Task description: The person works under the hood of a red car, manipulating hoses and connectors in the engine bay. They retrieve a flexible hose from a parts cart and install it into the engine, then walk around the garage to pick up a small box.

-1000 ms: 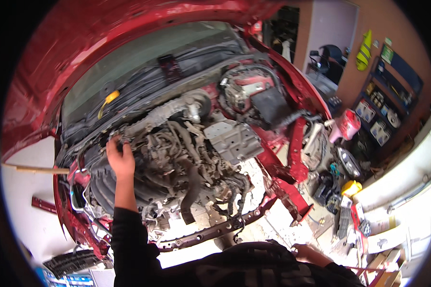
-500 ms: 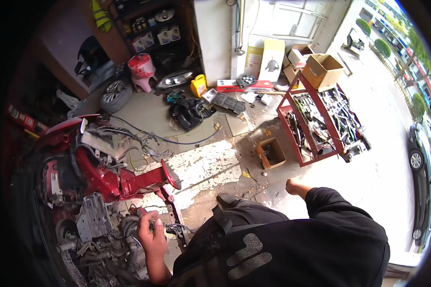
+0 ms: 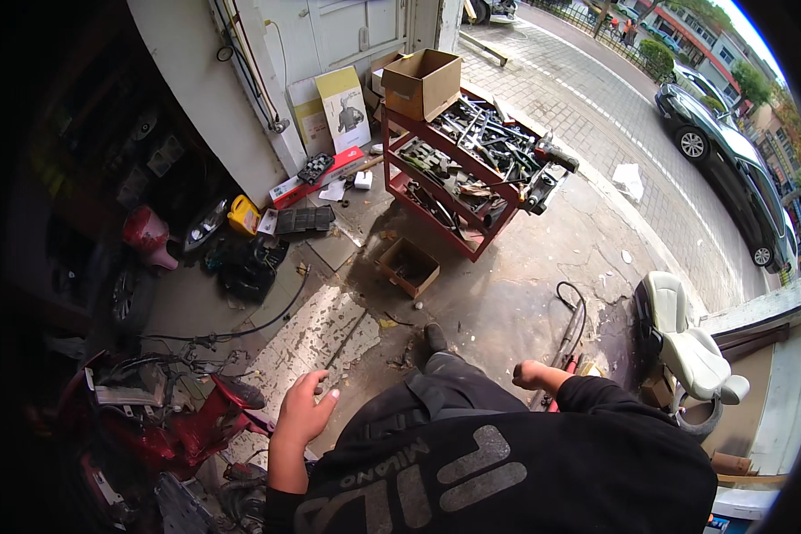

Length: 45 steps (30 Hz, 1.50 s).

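My left hand (image 3: 304, 407) is held out in front of my body, thumb apart from the fingers, with nothing in it. It is nearest to the red car front (image 3: 196, 427), whose stripped body parts and wiring lie at the lower left. On the other side my right hand (image 3: 536, 375) hangs beside my hip with its fingers curled in; nothing sticks out of it. Ahead stands a red tool cart (image 3: 454, 233), its top heaped with wrenches and other metal tools (image 3: 489, 133). An open cardboard box (image 3: 424, 82) sits on the cart's far left corner.
A small open cardboard box (image 3: 408, 267) lies on the floor before the cart. A pale car seat (image 3: 685, 334) and a black hose (image 3: 580, 311) are at the right. A yellow jug (image 3: 243, 215) and black plastic parts (image 3: 251, 270) lie left. A dark car (image 3: 716, 147) is outside.
My view has swung right, bringing the car seat and hose into sight. The cart appears closer, and the red car front has slid toward the lower left. Neither hand has picked anything up.
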Available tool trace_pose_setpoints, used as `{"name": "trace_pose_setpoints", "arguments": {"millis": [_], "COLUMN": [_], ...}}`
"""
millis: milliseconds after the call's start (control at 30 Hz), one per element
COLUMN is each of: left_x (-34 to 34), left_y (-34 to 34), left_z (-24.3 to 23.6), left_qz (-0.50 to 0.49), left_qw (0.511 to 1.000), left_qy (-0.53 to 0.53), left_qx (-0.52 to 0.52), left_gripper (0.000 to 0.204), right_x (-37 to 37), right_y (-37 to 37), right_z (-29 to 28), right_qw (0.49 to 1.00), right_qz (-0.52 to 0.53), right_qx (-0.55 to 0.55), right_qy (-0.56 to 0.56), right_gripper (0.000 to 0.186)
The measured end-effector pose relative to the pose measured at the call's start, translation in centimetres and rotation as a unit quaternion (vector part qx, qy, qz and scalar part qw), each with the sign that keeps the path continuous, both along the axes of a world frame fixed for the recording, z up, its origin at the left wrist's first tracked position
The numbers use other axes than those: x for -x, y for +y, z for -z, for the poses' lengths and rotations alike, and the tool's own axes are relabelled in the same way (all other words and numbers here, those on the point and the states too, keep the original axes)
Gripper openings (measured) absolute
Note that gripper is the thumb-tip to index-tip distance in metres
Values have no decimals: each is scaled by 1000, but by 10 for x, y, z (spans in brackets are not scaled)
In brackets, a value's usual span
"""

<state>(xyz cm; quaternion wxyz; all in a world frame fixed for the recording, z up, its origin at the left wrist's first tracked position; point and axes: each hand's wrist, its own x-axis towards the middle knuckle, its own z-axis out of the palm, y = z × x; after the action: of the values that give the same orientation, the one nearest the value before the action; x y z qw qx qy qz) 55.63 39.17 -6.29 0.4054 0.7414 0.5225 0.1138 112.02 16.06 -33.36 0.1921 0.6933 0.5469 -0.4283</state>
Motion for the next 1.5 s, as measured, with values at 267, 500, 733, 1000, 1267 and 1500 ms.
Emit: {"name": "trace_pose_setpoints", "arguments": {"millis": [267,500,733,1000,1267,1500], "left_x": [-86,-178,-287,-370,-440,-479], "left_y": [37,76,134,199,247,285], "left_z": [0,15,14,2,-7,3], "left_qz": [-6,-38,-25,77,178,288], "left_qw": [999,994,993,989,969,945], "left_qy": [-14,53,60,88,143,148], "left_qx": [45,92,100,89,92,49], "left_gripper": [45,49,48,49,51,52], "right_x": [-53,-124,-200,-281,-283,-262], "right_y": [60,188,263,193,134,94], "right_z": [9,-20,-39,10,10,8], "right_qw": [999,990,988,994,985,929], "right_qz": [-21,-36,4,69,167,362], "right_qx": [-29,-116,-99,-51,18,-15], "right_qy": [26,76,119,61,46,78], "right_gripper": [43,35,42,36,44,44]}}
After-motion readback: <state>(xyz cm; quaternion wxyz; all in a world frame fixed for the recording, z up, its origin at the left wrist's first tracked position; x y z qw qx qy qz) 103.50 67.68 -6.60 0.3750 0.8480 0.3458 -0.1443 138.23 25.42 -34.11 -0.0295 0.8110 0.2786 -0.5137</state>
